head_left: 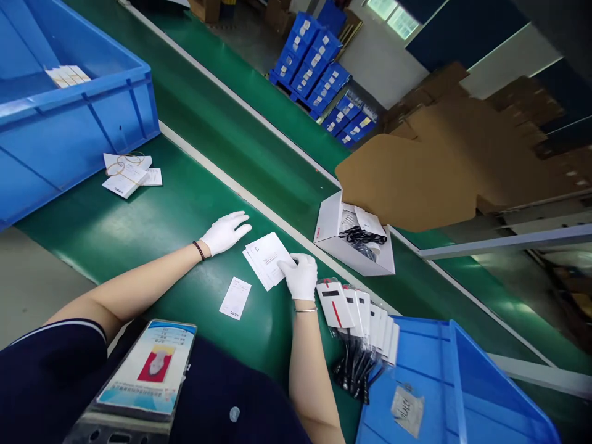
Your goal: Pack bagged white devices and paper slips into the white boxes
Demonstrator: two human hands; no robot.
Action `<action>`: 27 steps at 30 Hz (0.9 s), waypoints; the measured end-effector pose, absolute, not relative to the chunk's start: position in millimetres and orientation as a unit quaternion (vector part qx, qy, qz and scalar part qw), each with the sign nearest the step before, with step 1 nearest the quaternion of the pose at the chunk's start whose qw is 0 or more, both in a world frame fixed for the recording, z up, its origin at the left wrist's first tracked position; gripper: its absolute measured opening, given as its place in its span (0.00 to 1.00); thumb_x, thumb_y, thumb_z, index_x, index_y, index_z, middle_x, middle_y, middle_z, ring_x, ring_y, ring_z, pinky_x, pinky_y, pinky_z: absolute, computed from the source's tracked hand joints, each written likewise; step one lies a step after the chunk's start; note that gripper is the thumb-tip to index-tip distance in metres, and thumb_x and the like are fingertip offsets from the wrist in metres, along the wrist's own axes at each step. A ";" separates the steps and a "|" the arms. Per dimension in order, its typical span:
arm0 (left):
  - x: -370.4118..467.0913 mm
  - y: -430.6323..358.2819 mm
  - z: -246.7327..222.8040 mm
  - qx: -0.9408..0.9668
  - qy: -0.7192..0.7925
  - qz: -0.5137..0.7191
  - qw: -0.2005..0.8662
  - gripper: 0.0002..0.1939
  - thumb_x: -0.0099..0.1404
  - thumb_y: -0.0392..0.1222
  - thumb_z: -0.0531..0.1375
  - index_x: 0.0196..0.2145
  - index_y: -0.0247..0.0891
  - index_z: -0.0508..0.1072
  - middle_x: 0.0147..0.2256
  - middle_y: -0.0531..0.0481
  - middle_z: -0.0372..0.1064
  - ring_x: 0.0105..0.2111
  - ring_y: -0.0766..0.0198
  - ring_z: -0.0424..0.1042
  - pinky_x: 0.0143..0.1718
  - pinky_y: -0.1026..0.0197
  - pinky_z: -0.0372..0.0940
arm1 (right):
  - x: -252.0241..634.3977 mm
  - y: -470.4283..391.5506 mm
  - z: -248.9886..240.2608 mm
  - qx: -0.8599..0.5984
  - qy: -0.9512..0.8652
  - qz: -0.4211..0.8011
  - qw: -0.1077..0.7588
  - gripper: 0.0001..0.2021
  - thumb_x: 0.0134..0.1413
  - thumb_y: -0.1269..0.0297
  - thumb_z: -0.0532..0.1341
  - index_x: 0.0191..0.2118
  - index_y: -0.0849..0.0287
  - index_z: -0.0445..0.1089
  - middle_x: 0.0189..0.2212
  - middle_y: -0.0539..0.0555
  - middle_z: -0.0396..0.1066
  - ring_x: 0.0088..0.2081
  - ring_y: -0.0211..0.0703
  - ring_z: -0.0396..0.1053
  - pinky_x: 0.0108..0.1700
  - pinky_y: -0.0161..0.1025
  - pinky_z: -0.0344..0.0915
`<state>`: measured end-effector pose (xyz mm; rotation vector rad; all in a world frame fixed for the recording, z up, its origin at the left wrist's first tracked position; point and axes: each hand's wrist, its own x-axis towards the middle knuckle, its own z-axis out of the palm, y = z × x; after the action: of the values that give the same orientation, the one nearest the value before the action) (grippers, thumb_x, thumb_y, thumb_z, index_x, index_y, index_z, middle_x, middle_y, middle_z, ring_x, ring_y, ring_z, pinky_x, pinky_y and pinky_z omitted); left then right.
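Held near the right edge in the gloved R hand (pixel 300 275), b/w thumb and fingers: white leaflets (pixel 266 259), fanned unevenly over a green bench (pixel 171 209). Can't tell if touching it. Just left of that grip, apart from the leaflets: the L hand (pixel 226 233), also gloved, fingers spread, gripping nothing. Left of the grip, nearer the body: a single leaflet (pixel 235 298), face up. Just right of the grip: wrapped white devices (pixel 362 311) in an overlapping row, w/ black cords (pixel 354 370) trailing bodyward; past those, a blue bin (pixel 430 351). Beyond the grip, to the right: an open white box (pixel 354 259) w/ black cable (pixel 363 235) inside. Well off left: banded leaflets (pixel 124 180), nr a second blue bin (pixel 115 117).

Risks, judging by the hold: could shed lower sheets, if pinching only the top one; could take two as one, given gloved touch & thin, staggered paper. Could also knock the device row askew, if swinging the R hand outward, or snag wrapping on the metal bracelet (pixel 305 310).
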<state>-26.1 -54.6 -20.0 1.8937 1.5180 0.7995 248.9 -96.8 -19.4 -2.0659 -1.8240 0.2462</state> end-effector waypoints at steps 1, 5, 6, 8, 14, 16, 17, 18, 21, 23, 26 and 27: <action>-27.3 -54.1 -20.2 0.707 0.569 0.305 0.289 0.29 0.71 0.56 0.49 0.59 0.35 0.70 0.63 0.43 0.60 0.63 0.54 0.60 0.66 0.52 0.53 | 249.9 -97.9 -21.7 -0.728 -0.650 0.081 0.203 0.16 0.46 0.59 0.68 0.41 0.60 0.76 0.46 0.60 0.69 0.48 0.54 0.64 0.52 0.46 0.61; -30.5 -55.2 -19.2 0.705 0.566 0.313 0.291 0.28 0.71 0.57 0.49 0.58 0.36 0.70 0.63 0.44 0.60 0.63 0.55 0.60 0.66 0.53 0.53 | 250.7 -104.3 -31.0 -0.712 -0.660 0.089 0.223 0.14 0.53 0.57 0.62 0.41 0.61 0.77 0.45 0.59 0.72 0.47 0.53 0.65 0.53 0.46 0.61; -30.6 -55.9 -18.9 0.705 0.566 0.314 0.291 0.28 0.71 0.57 0.49 0.58 0.36 0.70 0.63 0.44 0.60 0.63 0.55 0.60 0.66 0.53 0.53 | 250.8 -105.9 -32.8 -0.712 -0.662 0.089 0.217 0.17 0.54 0.55 0.62 0.44 0.62 0.76 0.47 0.60 0.71 0.48 0.53 0.65 0.53 0.47 0.61; -30.6 -57.1 -18.5 0.703 0.567 0.315 0.293 0.28 0.71 0.56 0.49 0.58 0.37 0.71 0.63 0.45 0.60 0.63 0.56 0.60 0.66 0.53 0.52 | 251.3 -108.5 -35.3 -0.716 -0.669 0.074 0.184 0.27 0.52 0.49 0.63 0.52 0.64 0.73 0.53 0.63 0.68 0.52 0.58 0.63 0.54 0.50 0.60; -30.7 -57.0 -19.7 0.699 0.570 0.313 0.296 0.27 0.71 0.56 0.50 0.58 0.38 0.71 0.63 0.46 0.61 0.63 0.56 0.60 0.66 0.53 0.53 | 249.8 -114.3 -37.0 -0.725 -0.674 0.048 0.138 0.34 0.47 0.45 0.65 0.55 0.63 0.71 0.56 0.63 0.65 0.54 0.62 0.60 0.56 0.53 0.59; -30.8 -57.4 -18.9 0.699 0.571 0.312 0.297 0.27 0.71 0.56 0.50 0.57 0.38 0.71 0.63 0.46 0.61 0.63 0.55 0.60 0.66 0.53 0.53 | 246.5 -116.9 -35.6 -0.717 -0.673 0.035 0.177 0.31 0.48 0.46 0.63 0.52 0.64 0.73 0.55 0.63 0.66 0.53 0.62 0.60 0.56 0.54 0.59; -30.8 -57.9 -17.7 0.699 0.570 0.313 0.297 0.27 0.71 0.56 0.50 0.57 0.37 0.72 0.63 0.46 0.61 0.63 0.55 0.60 0.66 0.53 0.53 | 244.7 -118.4 -33.6 -0.712 -0.671 0.042 0.204 0.28 0.49 0.47 0.62 0.49 0.64 0.74 0.53 0.64 0.68 0.53 0.61 0.61 0.56 0.53 0.59; -30.6 -58.6 -15.8 0.699 0.569 0.317 0.296 0.27 0.71 0.55 0.50 0.57 0.37 0.71 0.63 0.45 0.61 0.63 0.55 0.60 0.66 0.53 0.53 | 243.2 -119.8 -30.5 -0.711 -0.658 0.064 0.238 0.24 0.51 0.48 0.60 0.45 0.64 0.74 0.50 0.64 0.69 0.51 0.59 0.63 0.55 0.52 0.60; -29.5 -61.7 -6.8 0.690 0.560 0.341 0.307 0.26 0.71 0.54 0.51 0.57 0.36 0.71 0.62 0.44 0.62 0.63 0.57 0.60 0.67 0.54 0.52 | 242.6 -123.8 -12.9 -0.739 -0.554 0.151 0.353 0.20 0.54 0.48 0.57 0.38 0.62 0.71 0.40 0.62 0.72 0.43 0.53 0.68 0.48 0.48 0.64; -28.6 -64.3 0.6 0.662 0.555 0.371 0.340 0.25 0.70 0.53 0.51 0.56 0.37 0.72 0.60 0.45 0.64 0.62 0.57 0.61 0.66 0.54 0.52 | 245.2 -126.3 3.8 -0.755 -0.491 0.168 0.401 0.21 0.54 0.45 0.56 0.38 0.61 0.68 0.37 0.59 0.72 0.40 0.51 0.69 0.45 0.46 0.65; -28.1 -68.6 10.6 0.550 0.517 0.422 0.502 0.26 0.69 0.56 0.53 0.54 0.36 0.73 0.56 0.42 0.69 0.55 0.54 0.69 0.60 0.50 0.62 | 246.3 -130.6 26.6 -0.766 -0.465 0.152 0.416 0.20 0.58 0.45 0.52 0.37 0.58 0.66 0.38 0.58 0.71 0.41 0.51 0.68 0.45 0.45 0.65; -28.2 -70.4 13.3 0.503 0.477 0.422 0.584 0.28 0.69 0.58 0.53 0.54 0.34 0.73 0.55 0.38 0.70 0.52 0.52 0.72 0.56 0.50 0.66 | 244.0 -132.4 31.7 -0.768 -0.466 0.145 0.415 0.20 0.59 0.45 0.50 0.36 0.58 0.66 0.37 0.58 0.71 0.40 0.50 0.68 0.44 0.45 0.65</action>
<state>-28.2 -70.4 13.3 1.1735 1.1134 0.9839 244.0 -132.4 31.7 -1.9304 -1.1696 0.3655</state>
